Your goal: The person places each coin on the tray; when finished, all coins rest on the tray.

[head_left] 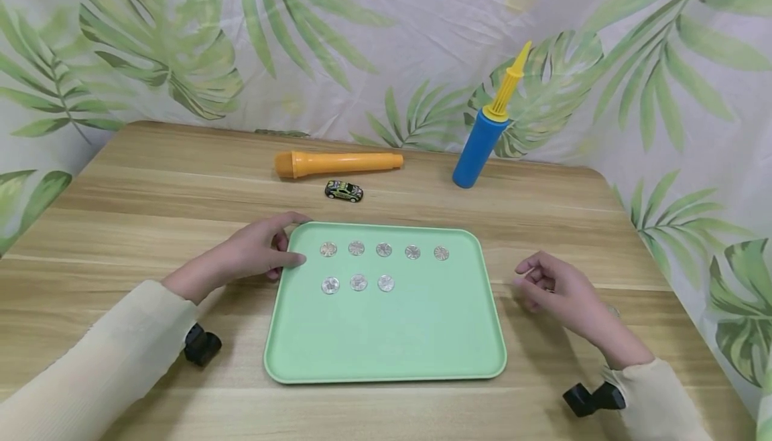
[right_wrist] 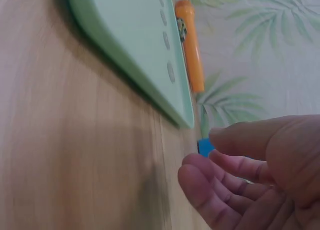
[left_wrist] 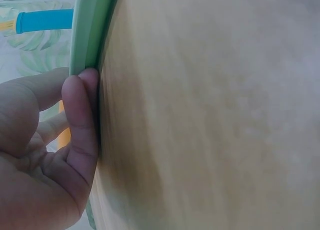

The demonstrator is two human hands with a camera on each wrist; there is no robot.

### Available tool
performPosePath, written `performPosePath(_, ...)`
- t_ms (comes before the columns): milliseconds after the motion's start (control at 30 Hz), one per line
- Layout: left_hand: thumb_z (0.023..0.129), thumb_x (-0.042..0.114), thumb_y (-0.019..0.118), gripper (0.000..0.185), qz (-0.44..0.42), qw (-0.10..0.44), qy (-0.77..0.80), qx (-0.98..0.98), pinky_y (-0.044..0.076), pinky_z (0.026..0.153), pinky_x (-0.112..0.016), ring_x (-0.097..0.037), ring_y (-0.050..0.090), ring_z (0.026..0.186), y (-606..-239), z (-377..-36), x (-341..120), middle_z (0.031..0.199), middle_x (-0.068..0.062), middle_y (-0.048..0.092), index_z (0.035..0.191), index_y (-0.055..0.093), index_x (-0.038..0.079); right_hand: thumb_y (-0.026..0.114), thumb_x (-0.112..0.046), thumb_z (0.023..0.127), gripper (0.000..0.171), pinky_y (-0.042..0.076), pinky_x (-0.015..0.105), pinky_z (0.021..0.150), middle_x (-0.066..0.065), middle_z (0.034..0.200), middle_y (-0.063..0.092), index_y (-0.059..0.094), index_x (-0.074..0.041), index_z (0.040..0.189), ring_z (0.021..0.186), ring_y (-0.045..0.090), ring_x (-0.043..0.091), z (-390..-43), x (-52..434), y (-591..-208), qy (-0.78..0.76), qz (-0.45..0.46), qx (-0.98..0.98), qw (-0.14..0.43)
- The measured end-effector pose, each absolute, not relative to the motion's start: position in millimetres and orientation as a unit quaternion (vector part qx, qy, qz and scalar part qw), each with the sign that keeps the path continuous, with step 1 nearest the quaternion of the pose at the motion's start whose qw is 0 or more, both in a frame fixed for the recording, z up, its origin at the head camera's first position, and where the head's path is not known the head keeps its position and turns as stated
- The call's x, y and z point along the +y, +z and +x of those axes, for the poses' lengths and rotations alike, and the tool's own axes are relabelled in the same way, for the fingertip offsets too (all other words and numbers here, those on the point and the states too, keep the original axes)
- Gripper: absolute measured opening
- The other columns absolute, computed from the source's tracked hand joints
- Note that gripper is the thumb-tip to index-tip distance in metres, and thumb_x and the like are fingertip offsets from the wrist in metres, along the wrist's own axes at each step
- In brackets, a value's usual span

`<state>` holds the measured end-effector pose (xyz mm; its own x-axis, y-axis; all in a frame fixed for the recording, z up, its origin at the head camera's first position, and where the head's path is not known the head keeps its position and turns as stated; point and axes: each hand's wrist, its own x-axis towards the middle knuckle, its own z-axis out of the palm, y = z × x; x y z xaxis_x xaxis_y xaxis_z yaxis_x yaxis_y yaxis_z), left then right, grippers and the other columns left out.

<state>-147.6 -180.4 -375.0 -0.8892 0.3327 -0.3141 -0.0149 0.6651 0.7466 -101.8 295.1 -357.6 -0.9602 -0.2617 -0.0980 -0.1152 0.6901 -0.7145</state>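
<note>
A light green tray [head_left: 386, 340] lies on the table with silvery coins on it. Several coins [head_left: 384, 249] form the back row, and three coins [head_left: 358, 283] make a shorter row in front. My left hand [head_left: 262, 246] holds the tray's left edge near the far corner, thumb over the rim. In the left wrist view, curled fingers [left_wrist: 80, 120] touch the outside of the tray wall [left_wrist: 92, 30]. To the right of the tray, my right hand [head_left: 557, 290] hovers apart from it, fingers loosely bent, with nothing visible between them.
Behind the tray are a small toy car [head_left: 344, 191] and an orange toy microphone [head_left: 340, 163]. A blue hand pump [head_left: 479, 149] with a yellow nozzle stands at the back right. Leaf-patterned cloth [head_left: 422, 39] hangs behind the wooden table [head_left: 181, 166]. Something small and round shows beside my right wrist.
</note>
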Motion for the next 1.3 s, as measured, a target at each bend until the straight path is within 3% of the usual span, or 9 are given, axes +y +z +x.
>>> performPosePath(200, 0.099, 0.015, 0.072, 0.069, 0.094, 0.217, 0.397, 0.887, 0.056, 0.061, -0.028, -0.018, 0.058, 0.069, -375.2, -147.4, -182.3, 0.093, -0.011, 0.053, 0.159, 0.039, 0.010, 0.068, -0.006, 0.100, 0.026, 0.061, 0.025, 0.062, 0.013, 0.092, 0.067, 0.059, 0.008, 0.119, 0.069, 0.062, 0.005, -91.0, 319.1, -360.6, -0.360, -0.089, 0.923, 0.105)
performPosePath(400, 0.099, 0.017, 0.073, 0.070, 0.096, 0.216, 0.392, 0.889, 0.056, 0.060, -0.028, -0.018, 0.058, 0.069, -376.8, -148.0, -184.8, 0.093, -0.010, 0.052, 0.159, 0.038, 0.010, 0.071, -0.003, 0.097, 0.024, 0.050, 0.023, 0.053, 0.008, 0.084, 0.064, 0.060, 0.007, 0.116, 0.061, 0.052, 0.002, -80.4, 340.6, -367.7, -0.313, -0.096, 0.942, 0.067)
performPosePath(500, 0.099, 0.018, 0.073, 0.070, 0.096, 0.216, 0.392, 0.889, 0.056, 0.061, -0.029, -0.018, 0.059, 0.069, -378.0, -148.8, -183.2, 0.094, -0.011, 0.053, 0.159, 0.038, 0.010, 0.072, -0.003, 0.095, 0.025, 0.047, 0.022, 0.055, 0.007, 0.084, 0.066, 0.061, 0.007, 0.115, 0.063, 0.050, 0.000, -75.2, 352.4, -369.8, -0.284, -0.084, 0.953, 0.063)
performPosePath(900, 0.099, 0.014, 0.072, 0.068, 0.104, 0.214, 0.399, 0.886, 0.056, 0.059, -0.028, -0.018, 0.059, 0.068, -376.1, -148.6, -181.4, 0.091, -0.010, 0.052, 0.158, 0.039, 0.009, 0.072, -0.014, 0.099, 0.034, 0.047, 0.022, 0.064, 0.008, 0.096, 0.063, 0.058, 0.008, 0.121, 0.076, 0.053, 0.004, -69.9, 373.9, -368.5, -0.214, -0.036, 0.969, 0.119)
performPosePath(1300, 0.099, 0.016, 0.073, 0.069, 0.094, 0.217, 0.395, 0.888, 0.056, 0.060, -0.028, -0.018, 0.059, 0.069, -378.3, -149.4, -179.9, 0.094, -0.011, 0.053, 0.159, 0.039, 0.011, 0.072, -0.023, 0.100, 0.034, 0.047, 0.021, 0.063, 0.007, 0.091, 0.067, 0.061, 0.008, 0.109, 0.077, 0.054, 0.008, -70.0, 380.1, -370.9, -0.193, 0.008, 0.971, 0.138)
